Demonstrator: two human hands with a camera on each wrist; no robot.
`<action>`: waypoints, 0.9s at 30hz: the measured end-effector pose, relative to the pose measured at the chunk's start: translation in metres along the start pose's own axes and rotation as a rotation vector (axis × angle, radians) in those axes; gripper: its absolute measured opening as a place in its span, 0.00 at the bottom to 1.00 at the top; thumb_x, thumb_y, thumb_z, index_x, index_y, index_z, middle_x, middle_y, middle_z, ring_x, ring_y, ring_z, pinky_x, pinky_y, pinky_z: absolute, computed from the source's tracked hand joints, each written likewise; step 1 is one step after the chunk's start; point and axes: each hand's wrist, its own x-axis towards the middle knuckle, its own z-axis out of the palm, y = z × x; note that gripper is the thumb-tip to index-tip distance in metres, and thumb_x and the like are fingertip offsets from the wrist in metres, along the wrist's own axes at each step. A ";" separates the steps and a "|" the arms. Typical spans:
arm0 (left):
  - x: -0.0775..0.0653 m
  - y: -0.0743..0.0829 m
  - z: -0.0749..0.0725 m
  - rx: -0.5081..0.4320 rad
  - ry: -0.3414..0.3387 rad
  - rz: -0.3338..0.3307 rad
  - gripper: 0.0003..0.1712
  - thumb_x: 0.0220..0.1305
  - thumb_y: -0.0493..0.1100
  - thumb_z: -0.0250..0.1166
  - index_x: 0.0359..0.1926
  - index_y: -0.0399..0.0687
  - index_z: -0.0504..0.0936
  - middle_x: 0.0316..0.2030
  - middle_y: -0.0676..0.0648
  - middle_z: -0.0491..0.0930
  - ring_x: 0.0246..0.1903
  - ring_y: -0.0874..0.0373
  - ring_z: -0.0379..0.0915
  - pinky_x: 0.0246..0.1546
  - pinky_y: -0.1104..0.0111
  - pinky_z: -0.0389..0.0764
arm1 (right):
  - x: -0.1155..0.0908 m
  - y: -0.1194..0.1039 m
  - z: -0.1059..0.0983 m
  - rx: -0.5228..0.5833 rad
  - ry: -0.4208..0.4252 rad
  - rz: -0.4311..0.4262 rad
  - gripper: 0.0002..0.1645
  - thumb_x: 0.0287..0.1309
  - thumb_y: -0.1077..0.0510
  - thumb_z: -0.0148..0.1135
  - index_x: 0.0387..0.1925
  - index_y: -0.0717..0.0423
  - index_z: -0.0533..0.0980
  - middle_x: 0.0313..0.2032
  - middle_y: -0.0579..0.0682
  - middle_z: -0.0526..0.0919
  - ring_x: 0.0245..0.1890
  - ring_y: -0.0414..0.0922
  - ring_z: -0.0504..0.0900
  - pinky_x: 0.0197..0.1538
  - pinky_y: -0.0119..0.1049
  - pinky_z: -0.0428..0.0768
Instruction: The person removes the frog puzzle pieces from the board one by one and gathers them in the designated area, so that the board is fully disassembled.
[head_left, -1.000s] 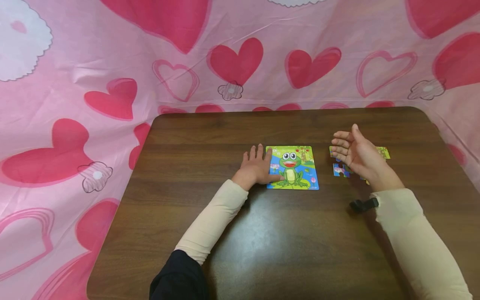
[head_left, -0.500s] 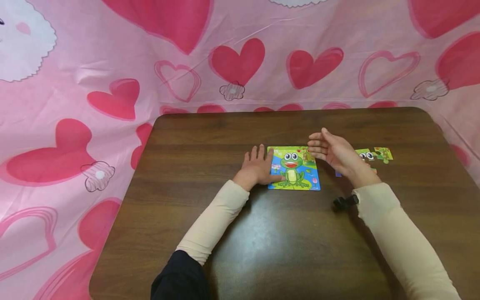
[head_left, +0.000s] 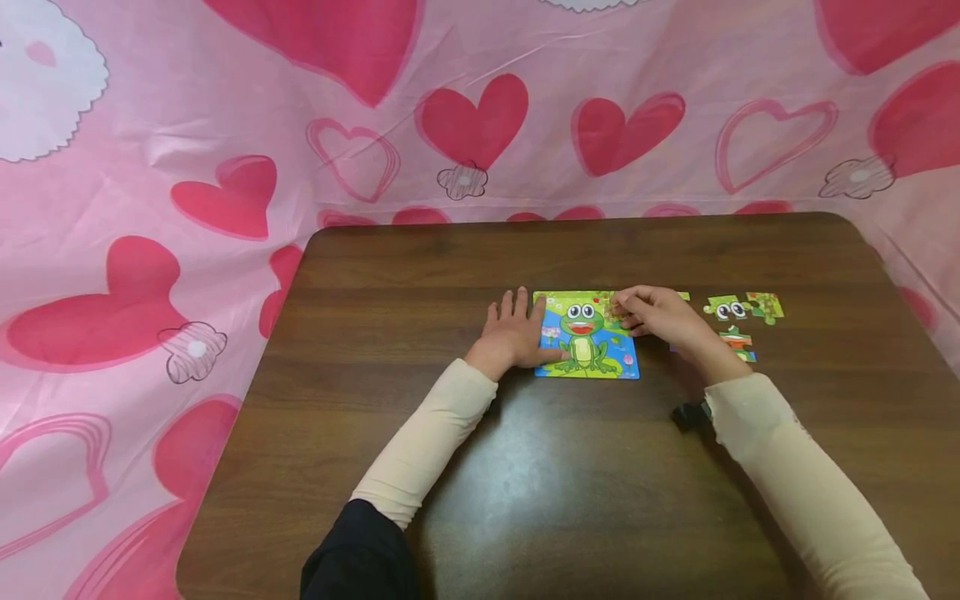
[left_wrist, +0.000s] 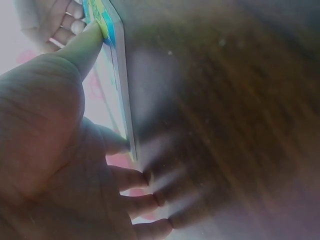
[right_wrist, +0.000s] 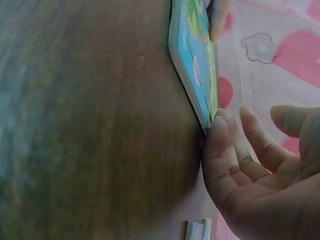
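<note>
A square frog picture board (head_left: 582, 342) lies flat on the dark wooden table. Across its left edge rests my left hand (head_left: 512, 333), fingers spread and thumb over the picture; the left wrist view has that thumb (left_wrist: 87, 47) on the board's face. My right hand (head_left: 660, 312) touches the board's upper right edge with bent fingers, and partly covers that corner. In the right wrist view, the fingertips (right_wrist: 218, 127) meet the board's edge while the thumb stays apart, with nothing pinched between.
Several frog jigsaw pieces (head_left: 727, 308) lie right of the board, some partly hidden by my right hand. A black strap end (head_left: 688, 417) hangs from my right wrist. Behind the table (head_left: 420, 275) hangs a pink cloth (head_left: 465, 50) with hearts.
My right hand has moved left from above the jigsaw pieces to the board's right edge, its fingers now more bent. More pieces show. My left hand stays in place.
</note>
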 end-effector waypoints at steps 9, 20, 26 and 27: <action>0.000 -0.001 -0.001 -0.004 0.006 -0.001 0.61 0.63 0.78 0.54 0.83 0.57 0.36 0.82 0.43 0.31 0.81 0.42 0.27 0.80 0.47 0.40 | -0.003 -0.003 0.002 -0.164 0.032 0.001 0.29 0.78 0.44 0.47 0.63 0.63 0.74 0.57 0.65 0.80 0.37 0.44 0.82 0.40 0.32 0.84; 0.001 -0.001 0.001 -0.005 0.007 0.007 0.61 0.63 0.79 0.53 0.83 0.58 0.36 0.82 0.43 0.30 0.81 0.42 0.27 0.80 0.47 0.39 | -0.001 -0.005 0.004 -0.294 0.059 -0.049 0.24 0.74 0.45 0.55 0.58 0.58 0.79 0.54 0.61 0.83 0.43 0.52 0.79 0.42 0.35 0.81; 0.001 -0.001 0.001 -0.022 0.012 0.006 0.61 0.63 0.79 0.54 0.83 0.57 0.37 0.82 0.42 0.31 0.81 0.42 0.27 0.80 0.46 0.39 | -0.002 -0.005 0.007 -0.330 0.086 -0.103 0.19 0.71 0.50 0.61 0.55 0.56 0.81 0.51 0.59 0.85 0.44 0.51 0.79 0.43 0.35 0.78; 0.001 -0.001 0.001 -0.022 0.011 0.004 0.61 0.63 0.78 0.54 0.83 0.57 0.37 0.82 0.43 0.31 0.81 0.42 0.27 0.80 0.46 0.39 | -0.002 -0.005 0.007 -0.328 0.088 -0.111 0.18 0.71 0.51 0.62 0.55 0.56 0.81 0.50 0.59 0.85 0.44 0.51 0.80 0.43 0.34 0.78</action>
